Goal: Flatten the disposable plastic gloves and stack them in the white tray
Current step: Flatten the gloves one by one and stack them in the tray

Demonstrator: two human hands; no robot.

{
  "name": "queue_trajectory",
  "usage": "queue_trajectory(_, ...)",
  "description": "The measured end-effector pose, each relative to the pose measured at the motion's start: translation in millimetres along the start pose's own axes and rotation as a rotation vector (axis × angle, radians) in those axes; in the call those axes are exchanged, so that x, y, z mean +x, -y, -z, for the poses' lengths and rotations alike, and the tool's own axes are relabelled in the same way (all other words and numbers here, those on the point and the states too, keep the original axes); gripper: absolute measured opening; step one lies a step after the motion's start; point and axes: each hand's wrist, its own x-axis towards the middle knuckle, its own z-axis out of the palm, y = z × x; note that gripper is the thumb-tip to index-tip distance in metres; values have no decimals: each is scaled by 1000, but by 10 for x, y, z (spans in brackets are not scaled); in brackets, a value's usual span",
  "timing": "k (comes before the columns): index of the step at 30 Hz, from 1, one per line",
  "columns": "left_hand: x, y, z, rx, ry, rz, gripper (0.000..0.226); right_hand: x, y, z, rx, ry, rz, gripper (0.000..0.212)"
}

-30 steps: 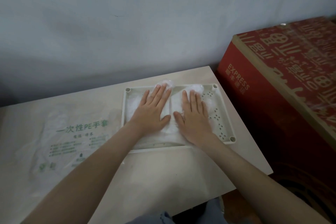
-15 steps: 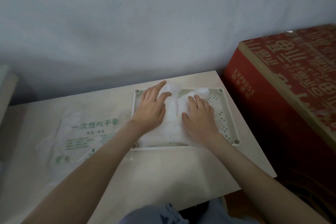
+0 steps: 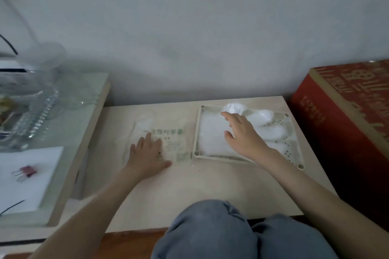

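While our right hand (image 3: 244, 134) lies on the stack of gloves (image 3: 210, 136) inside the white tray (image 3: 196, 130), fingers straight and close together with the thumb held out to the side, our left hand (image 3: 147, 153) rests flat on the printed glove packet (image 3: 171, 132) just left of the tray, fingers a little spread. Neither hand pinches anything.

The gloves cover the tray's left and middle. At the tray's far rim, a puff of film (image 3: 233, 108) stands up above the edge, just beyond our right fingertips.

We judge the step to be fetching the next glove while the stack is held down. To do it well, we keep the right palm's weight on the pile, since film this light will likely lift or slide at any draught. We also sweep toward the tray's far rim so that trapped air leaves through the puffed end. With the left hand we should pinch a single sheet from the packet, as these films tend to cling in pairs. We cannot tell where the packet opens, so we feel for the edge. Each new glove then goes squarely over the pile, inside the tray's rim.
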Motion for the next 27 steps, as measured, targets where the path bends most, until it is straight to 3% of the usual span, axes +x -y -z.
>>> queue_trajectory(6,-127,51,72,-109,-170,-63,20,-50,190,86,77,168,-121,46)
queue_trajectory(10,-177,33,178,-74,-285,10,23,-66,245,187,120,177,-164,40)
queue_trajectory(15,-300,-76,326,-310,-407,13,23,-106,335,226,159,181,-175,32)
queue_trajectory(18,-428,-315,571,-389,-539,-69,20,-83,431,245,485,176,-343,29)
queue_trajectory(20,-516,-542,744,-410,-638,-134,19,-54,492,319,782,324,-461,53)
queue_trajectory(23,-571,-881,878,-476,-788,-323,19,-64,526,395,1117,511,-480,82)
queue_trajectory(27,-480,-1193,880,-332,-810,-769,24,-77,484,490,1627,356,-444,72)
